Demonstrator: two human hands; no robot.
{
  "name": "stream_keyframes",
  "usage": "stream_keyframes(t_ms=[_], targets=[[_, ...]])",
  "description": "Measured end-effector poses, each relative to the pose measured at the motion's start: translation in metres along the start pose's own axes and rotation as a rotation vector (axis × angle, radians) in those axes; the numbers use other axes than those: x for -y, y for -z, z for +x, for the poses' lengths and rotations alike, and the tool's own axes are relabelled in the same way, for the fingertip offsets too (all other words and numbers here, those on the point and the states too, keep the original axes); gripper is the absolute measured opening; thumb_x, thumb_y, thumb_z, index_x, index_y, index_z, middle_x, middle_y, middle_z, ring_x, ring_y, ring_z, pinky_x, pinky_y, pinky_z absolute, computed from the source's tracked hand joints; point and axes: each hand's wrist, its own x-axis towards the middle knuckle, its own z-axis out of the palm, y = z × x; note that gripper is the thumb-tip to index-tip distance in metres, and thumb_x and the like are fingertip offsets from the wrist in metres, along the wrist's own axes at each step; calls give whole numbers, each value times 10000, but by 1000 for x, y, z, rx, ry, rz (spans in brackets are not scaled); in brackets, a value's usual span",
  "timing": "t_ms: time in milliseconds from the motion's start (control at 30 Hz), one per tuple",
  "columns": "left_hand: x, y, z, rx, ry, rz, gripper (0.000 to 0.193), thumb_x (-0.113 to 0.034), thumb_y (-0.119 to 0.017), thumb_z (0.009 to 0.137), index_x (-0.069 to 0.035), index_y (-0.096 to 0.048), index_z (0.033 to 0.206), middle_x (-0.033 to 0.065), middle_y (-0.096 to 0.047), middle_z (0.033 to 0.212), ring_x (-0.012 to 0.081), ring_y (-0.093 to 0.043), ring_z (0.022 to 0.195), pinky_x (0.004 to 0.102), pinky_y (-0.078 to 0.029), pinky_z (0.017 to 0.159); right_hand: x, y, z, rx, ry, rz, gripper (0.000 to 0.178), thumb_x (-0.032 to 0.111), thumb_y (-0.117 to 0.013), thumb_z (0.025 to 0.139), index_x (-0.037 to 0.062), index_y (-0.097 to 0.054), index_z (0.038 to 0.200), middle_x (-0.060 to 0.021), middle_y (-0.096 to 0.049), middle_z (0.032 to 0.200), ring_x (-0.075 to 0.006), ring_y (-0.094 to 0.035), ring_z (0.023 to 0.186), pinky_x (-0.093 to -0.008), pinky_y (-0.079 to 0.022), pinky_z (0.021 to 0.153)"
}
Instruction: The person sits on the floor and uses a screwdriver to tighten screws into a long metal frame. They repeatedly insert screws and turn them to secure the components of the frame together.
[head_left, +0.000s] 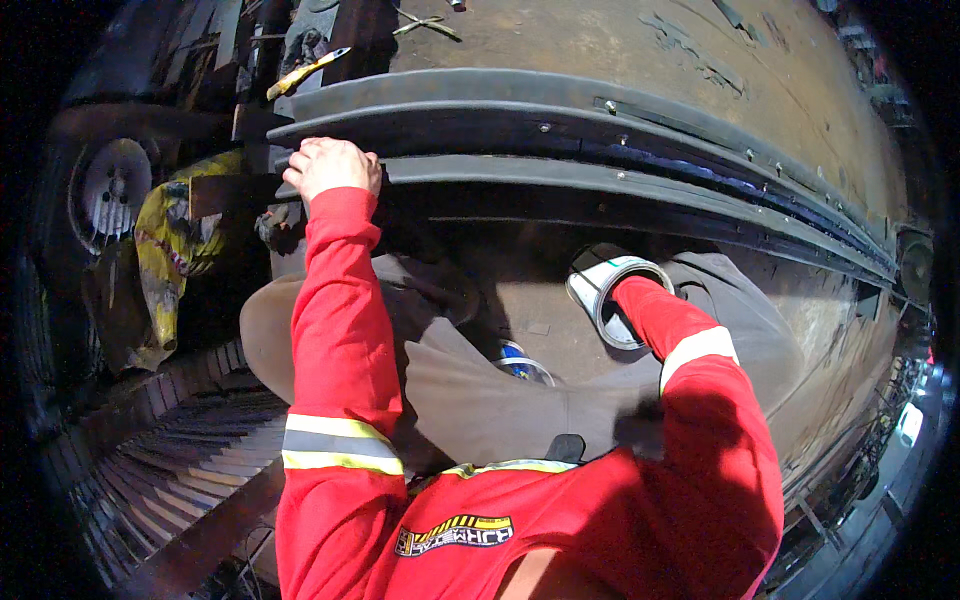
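Observation:
Long dark steel beams (480,170) with raised edges and several bolts run side by side across the view. My left hand (333,167) is at their left end, its fingers curled over the edge of one beam. My right forearm in its red sleeve (655,312) reaches down into a white bucket (590,278) between my knees. The bucket's wall hides my right hand, so its fingers and anything in them cannot be seen.
A paintbrush (308,74) with a yellowish end lies beyond the beams' left end. Yellow cloth or bag material (165,250) hangs at the left. Stacked metal strips (190,455) fill the lower left. A blue and white container (524,364) stands below my legs.

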Motion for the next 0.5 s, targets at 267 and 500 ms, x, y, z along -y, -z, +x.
stream_keyframes(t_ms=[267, 500], targets=[[0, -13, -3, -114, -124, -2, 556, -422, -565, 823, 5, -573, 1180, 159, -550, 1190, 323, -500, 1124, 510, -363, 945, -11, 40, -89, 87, 55, -13, 470, 354, -669, 698, 20, -682, 1029, -217, -622, 1152, -320, -627, 1034, -421, -500, 888], [19, 41, -14, -54, -299, -716, 410, -373, -601, 801, -33, -662, 1022, 202, -647, 1005, 327, -630, 965, 416, -484, 849, -5, 148, -237, -159, 476, 400, 294, 248, -684, 694, 6, -532, 626, -125, -594, 673, -230, -567, 654, -364, -468, 621]])
